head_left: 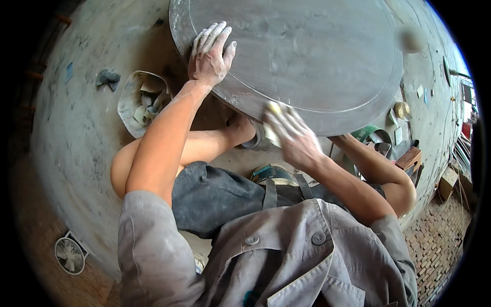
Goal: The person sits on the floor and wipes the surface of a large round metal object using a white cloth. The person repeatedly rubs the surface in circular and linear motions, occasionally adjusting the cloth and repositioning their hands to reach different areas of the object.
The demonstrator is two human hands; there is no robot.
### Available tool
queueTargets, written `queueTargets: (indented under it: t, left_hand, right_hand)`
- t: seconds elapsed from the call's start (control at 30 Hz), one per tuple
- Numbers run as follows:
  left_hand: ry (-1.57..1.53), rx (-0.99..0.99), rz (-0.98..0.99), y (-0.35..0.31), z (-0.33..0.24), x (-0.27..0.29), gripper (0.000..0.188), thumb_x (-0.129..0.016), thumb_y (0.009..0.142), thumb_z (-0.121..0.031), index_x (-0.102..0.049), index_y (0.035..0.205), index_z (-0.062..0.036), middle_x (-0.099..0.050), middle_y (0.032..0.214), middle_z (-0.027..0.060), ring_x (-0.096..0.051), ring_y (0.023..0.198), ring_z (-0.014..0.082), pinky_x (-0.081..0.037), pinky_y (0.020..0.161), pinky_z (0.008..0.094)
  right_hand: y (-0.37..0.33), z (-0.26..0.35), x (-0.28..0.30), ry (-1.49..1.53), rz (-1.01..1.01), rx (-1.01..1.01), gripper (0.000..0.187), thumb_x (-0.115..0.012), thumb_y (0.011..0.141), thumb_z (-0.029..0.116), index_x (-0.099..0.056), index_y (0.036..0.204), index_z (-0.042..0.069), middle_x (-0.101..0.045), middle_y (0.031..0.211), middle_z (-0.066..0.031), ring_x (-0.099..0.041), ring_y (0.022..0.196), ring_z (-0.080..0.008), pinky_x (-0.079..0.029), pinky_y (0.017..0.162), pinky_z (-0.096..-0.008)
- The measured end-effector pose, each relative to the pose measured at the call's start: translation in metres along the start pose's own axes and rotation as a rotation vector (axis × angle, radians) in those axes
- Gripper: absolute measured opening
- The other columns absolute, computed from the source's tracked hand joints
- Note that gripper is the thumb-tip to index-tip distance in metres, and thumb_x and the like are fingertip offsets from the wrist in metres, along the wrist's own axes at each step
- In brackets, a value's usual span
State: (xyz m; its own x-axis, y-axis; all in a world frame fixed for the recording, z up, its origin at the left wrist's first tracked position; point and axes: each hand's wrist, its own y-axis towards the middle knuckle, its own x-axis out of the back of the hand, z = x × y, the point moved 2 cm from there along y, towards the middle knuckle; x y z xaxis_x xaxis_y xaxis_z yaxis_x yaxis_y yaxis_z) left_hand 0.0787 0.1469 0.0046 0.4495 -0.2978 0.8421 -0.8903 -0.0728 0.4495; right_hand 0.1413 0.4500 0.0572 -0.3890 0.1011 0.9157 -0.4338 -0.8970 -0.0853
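A large round dark-grey board (312, 56) with a pale curved line near its rim lies in front of me, streaked with whitish dust. My left hand (208, 59) rests flat on its left part, fingers stretched out and dusted white. At the near edge of the board, my right hand (291, 134) is closed on a pale piece of sandpaper (271, 135), smeared by motion. The sandpaper's underside is hidden, and its contact with the board's edge is hard to make out.
To the left stands a whitish open container (124, 115) with paper scraps, near a dark rag (108, 79). A red-brown brick (409, 158) and a green curved object (364, 133) sit by my right knee. Far lower left is a round fan (70, 255).
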Motion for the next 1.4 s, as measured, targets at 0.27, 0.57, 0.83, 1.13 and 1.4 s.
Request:
queueTargets:
  t: [0.27,0.57,0.83,1.13,1.4]
  left_hand:
    - [0.011,-0.017,-0.016,0.004,-0.004,-0.003,0.044,-0.064,0.099,-0.030,-0.062,0.137,-0.0068,-0.060,0.146,0.0128,-0.052,0.138,0.0334,-0.037,0.118,0.0464]
    - [-0.006,-0.023,-0.025,0.007,-0.008,0.002,0.043,-0.065,0.098,-0.028,-0.062,0.136,-0.0060,-0.060,0.144,0.0143,-0.053,0.136,0.0348,-0.038,0.116,0.0472]
    - [0.010,-0.017,-0.025,0.001,-0.001,0.002,0.043,-0.064,0.099,-0.028,-0.063,0.135,-0.0059,-0.061,0.144,0.0139,-0.053,0.137,0.0345,-0.037,0.117,0.0466]
    - [-0.024,-0.060,-0.019,0.003,0.002,-0.004,0.043,-0.065,0.099,-0.030,-0.064,0.135,-0.0064,-0.060,0.146,0.0139,-0.052,0.138,0.0345,-0.036,0.119,0.0462]
    - [-0.323,0.469,-0.144,0.085,-0.036,0.184,0.029,-0.063,0.100,-0.028,-0.071,0.091,-0.0018,-0.071,0.069,0.0149,-0.066,0.055,0.0335,-0.056,0.058,0.0427]
  right_hand:
    - [0.066,0.034,-0.011,-0.042,-0.120,0.013,0.067,-0.056,0.086,0.008,-0.045,0.150,-0.008,-0.044,0.158,-0.0273,-0.037,0.152,-0.0357,-0.024,0.129,-0.0460]
    - [0.000,0.017,-0.002,0.004,-0.076,-0.120,0.064,-0.057,0.085,0.003,-0.049,0.147,-0.008,-0.047,0.155,-0.0280,-0.039,0.150,-0.0387,-0.027,0.128,-0.0480]
    - [0.016,0.012,-0.007,0.024,-0.048,-0.019,0.064,-0.055,0.086,0.006,-0.047,0.148,-0.009,-0.042,0.159,-0.0274,-0.038,0.151,-0.0383,-0.025,0.128,-0.0482]
    - [0.109,0.043,-0.023,-0.020,-0.226,0.015,0.061,-0.053,0.088,0.010,-0.049,0.144,-0.011,-0.046,0.155,-0.0287,-0.041,0.149,-0.0377,-0.025,0.127,-0.0460]
    - [0.071,0.040,-0.016,-0.068,-0.126,-0.015,0.069,-0.055,0.086,0.011,-0.042,0.150,-0.012,-0.041,0.159,-0.0294,-0.036,0.152,-0.0390,-0.024,0.128,-0.0475]
